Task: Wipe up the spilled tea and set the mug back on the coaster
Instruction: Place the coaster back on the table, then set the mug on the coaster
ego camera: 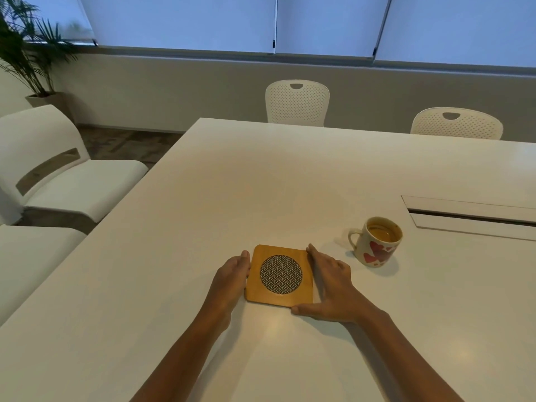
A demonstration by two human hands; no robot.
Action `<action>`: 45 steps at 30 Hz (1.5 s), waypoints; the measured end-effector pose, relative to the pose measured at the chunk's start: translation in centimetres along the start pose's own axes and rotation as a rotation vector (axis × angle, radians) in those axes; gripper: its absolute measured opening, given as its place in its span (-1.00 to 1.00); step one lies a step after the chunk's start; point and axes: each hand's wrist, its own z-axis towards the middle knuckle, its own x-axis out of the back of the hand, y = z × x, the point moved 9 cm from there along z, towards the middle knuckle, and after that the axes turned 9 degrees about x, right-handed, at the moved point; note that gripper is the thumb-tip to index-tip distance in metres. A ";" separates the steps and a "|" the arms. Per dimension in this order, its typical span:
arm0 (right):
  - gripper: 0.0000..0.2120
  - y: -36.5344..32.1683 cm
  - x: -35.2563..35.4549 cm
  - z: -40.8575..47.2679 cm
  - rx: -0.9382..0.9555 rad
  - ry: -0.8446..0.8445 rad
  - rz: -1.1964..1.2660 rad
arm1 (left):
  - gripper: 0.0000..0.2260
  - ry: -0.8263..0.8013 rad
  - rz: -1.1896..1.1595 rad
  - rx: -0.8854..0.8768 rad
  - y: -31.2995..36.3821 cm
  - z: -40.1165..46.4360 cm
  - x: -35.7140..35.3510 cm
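A square wooden coaster (280, 275) with a round metal mesh centre lies flat on the white table (261, 184). My left hand (232, 274) rests against its left edge. My right hand (330, 285) lies along its right edge, thumb at the near right corner. Both hands touch the coaster's sides, fingers extended. A white mug (377, 243) with red hearts stands upright to the right of the coaster, apart from it, handle pointing left, tea inside. I see no cloth and no distinct spill on the table.
A cable hatch (470, 216) is recessed in the table at the right. Two perforated white chairs (297, 103) stand at the far side, padded white chairs (58, 175) at the left. A potted plant (32, 59) stands in the far left corner.
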 end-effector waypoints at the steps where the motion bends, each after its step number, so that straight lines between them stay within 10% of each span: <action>1: 0.36 0.0 -0.1 0.0 0.001 -0.008 0.000 | -0.75 -0.001 0.029 -0.012 0.0 0.1 0.0; 8: 0.31 -0.3 1.2 -0.9 0.001 -0.022 0.064 | -0.51 0.011 0.318 -0.167 1.8 -0.2 -0.2; 20: -0.59 5.2 13.9 -9.4 -0.176 0.685 0.103 | -0.58 -0.146 0.355 -0.504 7.6 -0.9 -10.4; 30: 0.01 11.7 15.4 -8.9 -0.334 0.523 0.271 | -0.49 -0.254 0.374 -0.587 10.3 0.2 -20.8; 45: -0.31 13.0 13.9 -5.5 -0.240 0.492 0.377 | -0.74 -0.208 0.477 -0.759 11.8 2.1 -23.5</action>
